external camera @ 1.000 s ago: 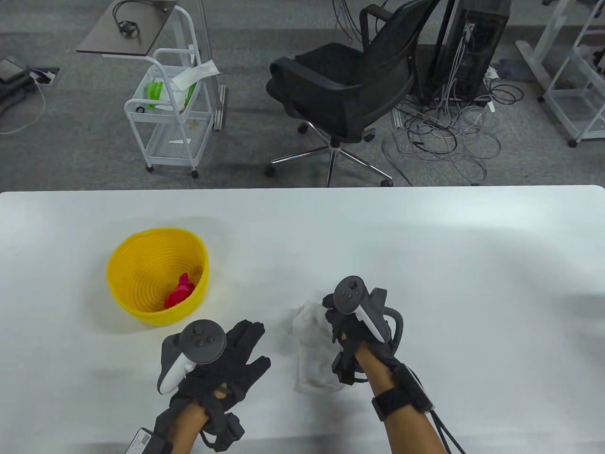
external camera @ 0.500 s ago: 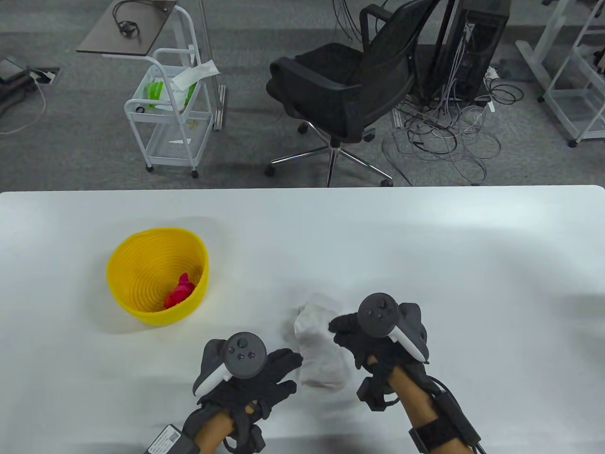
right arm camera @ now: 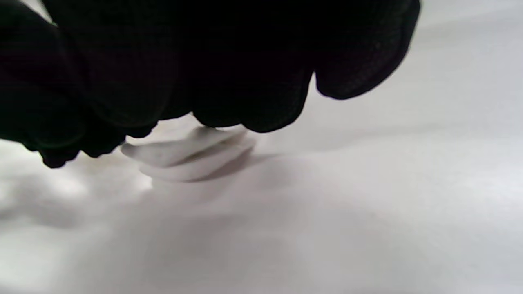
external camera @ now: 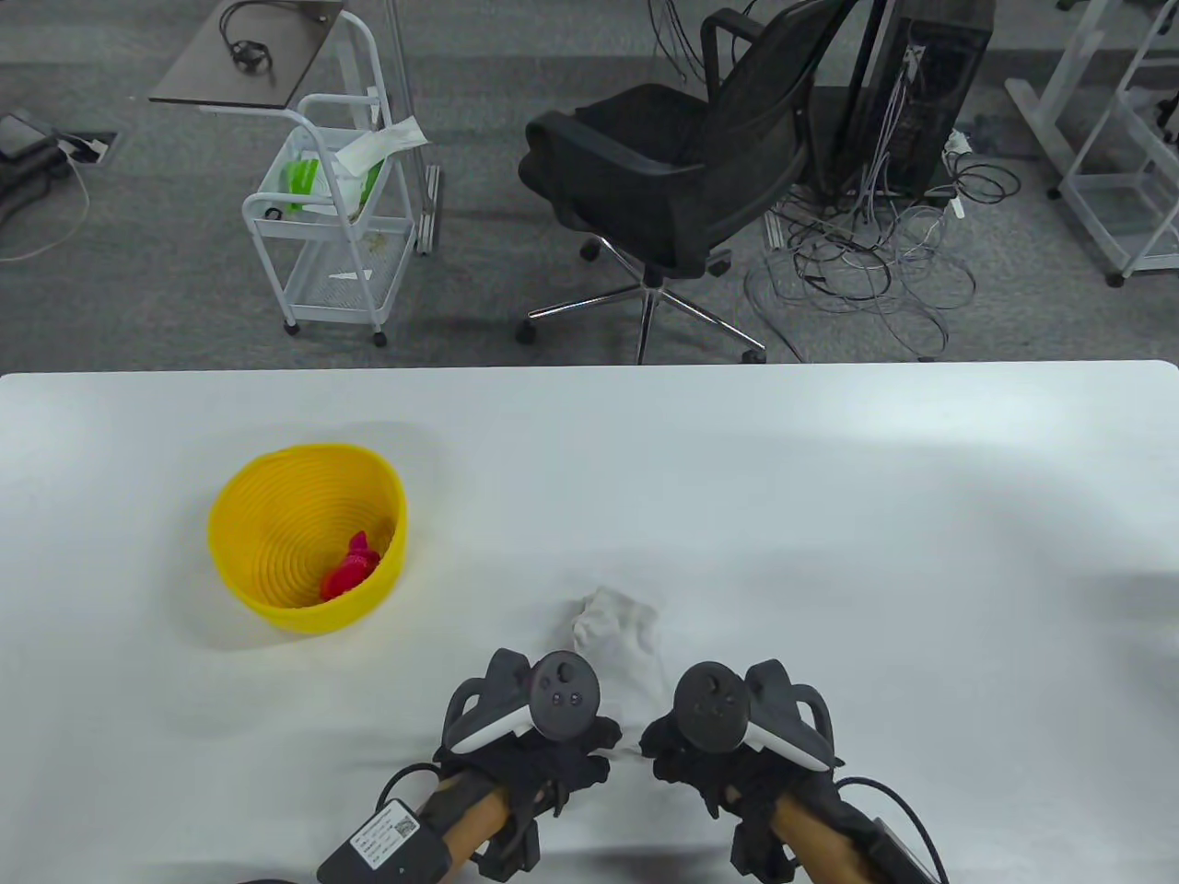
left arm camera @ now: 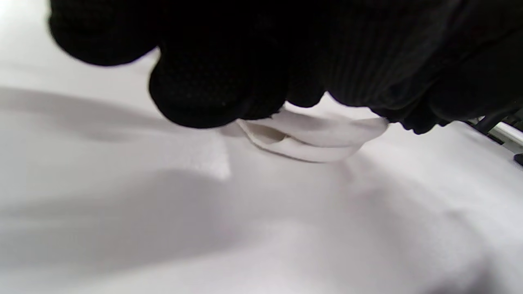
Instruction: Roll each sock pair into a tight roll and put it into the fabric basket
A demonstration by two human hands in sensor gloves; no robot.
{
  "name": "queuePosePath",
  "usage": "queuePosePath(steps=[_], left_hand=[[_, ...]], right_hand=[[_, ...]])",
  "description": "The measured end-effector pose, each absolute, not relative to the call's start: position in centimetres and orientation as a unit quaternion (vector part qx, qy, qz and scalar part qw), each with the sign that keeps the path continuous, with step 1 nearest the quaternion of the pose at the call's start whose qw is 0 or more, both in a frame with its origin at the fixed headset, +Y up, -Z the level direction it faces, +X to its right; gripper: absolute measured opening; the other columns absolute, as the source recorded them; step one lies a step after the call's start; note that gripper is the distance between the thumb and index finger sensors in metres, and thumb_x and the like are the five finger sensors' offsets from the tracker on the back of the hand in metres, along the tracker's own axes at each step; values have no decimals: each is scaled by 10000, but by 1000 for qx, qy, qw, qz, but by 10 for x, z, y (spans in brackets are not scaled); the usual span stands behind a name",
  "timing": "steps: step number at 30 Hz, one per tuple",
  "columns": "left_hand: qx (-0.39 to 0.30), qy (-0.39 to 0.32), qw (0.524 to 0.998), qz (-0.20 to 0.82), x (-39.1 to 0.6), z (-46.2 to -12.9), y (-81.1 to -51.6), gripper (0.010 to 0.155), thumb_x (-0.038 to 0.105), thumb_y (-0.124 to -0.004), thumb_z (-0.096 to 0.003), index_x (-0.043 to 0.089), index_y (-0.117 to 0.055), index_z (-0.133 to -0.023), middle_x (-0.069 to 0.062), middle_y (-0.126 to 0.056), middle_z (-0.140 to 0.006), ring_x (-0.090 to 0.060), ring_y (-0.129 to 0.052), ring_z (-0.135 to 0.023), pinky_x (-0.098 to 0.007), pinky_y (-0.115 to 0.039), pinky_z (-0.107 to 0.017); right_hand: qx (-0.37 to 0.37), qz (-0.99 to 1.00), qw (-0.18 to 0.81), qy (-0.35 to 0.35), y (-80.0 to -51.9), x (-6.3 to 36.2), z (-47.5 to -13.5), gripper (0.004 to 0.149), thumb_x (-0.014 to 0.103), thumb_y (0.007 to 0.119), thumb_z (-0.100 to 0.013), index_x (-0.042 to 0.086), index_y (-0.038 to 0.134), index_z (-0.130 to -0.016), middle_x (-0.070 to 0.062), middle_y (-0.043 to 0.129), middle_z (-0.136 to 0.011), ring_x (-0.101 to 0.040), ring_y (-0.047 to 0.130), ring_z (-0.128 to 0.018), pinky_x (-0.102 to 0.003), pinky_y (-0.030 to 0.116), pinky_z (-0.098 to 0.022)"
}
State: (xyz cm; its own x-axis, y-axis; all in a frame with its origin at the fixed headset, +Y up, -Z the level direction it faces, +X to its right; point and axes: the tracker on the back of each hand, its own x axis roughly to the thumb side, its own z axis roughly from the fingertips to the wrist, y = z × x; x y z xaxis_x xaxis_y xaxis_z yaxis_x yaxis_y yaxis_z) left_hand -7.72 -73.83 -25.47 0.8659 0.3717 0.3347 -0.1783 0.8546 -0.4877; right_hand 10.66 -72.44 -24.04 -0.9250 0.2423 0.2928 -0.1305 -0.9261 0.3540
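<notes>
Both my left hand [external camera: 530,750] and right hand [external camera: 714,750] have dropped to the socks' [external camera: 615,635] near end, each grip pinching it, so rolling toward the basket [external camera: 309,539] starts.

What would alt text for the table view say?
Two gloved hands, left hand and right hand, grip the near end of a white sock pair on a white table; a yellow basket holds a pink roll.

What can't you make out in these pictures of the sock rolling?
- Near end of the white socks: table view, hidden under both hands.
- Left hand and right hand fingers: trackers cover them.
- Pink thing in the yellow basket: too small to tell.
</notes>
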Motion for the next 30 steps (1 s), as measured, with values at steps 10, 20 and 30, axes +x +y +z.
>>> queuePosePath(steps=[10, 20, 30], left_hand=[[-221, -216, 938, 154, -75, -263, -762, 483, 455, -884, -342, 283, -930, -792, -12, -1017, -631, -193, -1037, -389, -391, -839, -311], [-192, -202, 945, 172, -77, -266, -770, 402, 445, -870, -356, 312, -937, -729, 8, -1023, -530, -168, -1021, -311, -387, -845, -281], [-194, -182, 944, 194, -78, -268, -775, 396, 456, -821, -374, 306, -915, -729, 13, -1002, -490, -154, -994, -273, -381, -837, -264]], right_hand=[[140, 979, 33, 144, -751, 91, -241, 457, 488, 939, -332, 378, 890, -772, 103, 949, -826, -127, 1006, -677, -442, 843, -499], [93, 985, 52, 132, -758, 90, -246, 389, 467, 902, -365, 357, 900, -738, 92, 957, -750, -114, 1011, -598, -433, 844, -482], [170, 979, 43, 102, -735, 87, -232, 384, 448, 925, -354, 374, 923, -731, 108, 972, -779, -122, 1016, -643, -450, 843, -509]])
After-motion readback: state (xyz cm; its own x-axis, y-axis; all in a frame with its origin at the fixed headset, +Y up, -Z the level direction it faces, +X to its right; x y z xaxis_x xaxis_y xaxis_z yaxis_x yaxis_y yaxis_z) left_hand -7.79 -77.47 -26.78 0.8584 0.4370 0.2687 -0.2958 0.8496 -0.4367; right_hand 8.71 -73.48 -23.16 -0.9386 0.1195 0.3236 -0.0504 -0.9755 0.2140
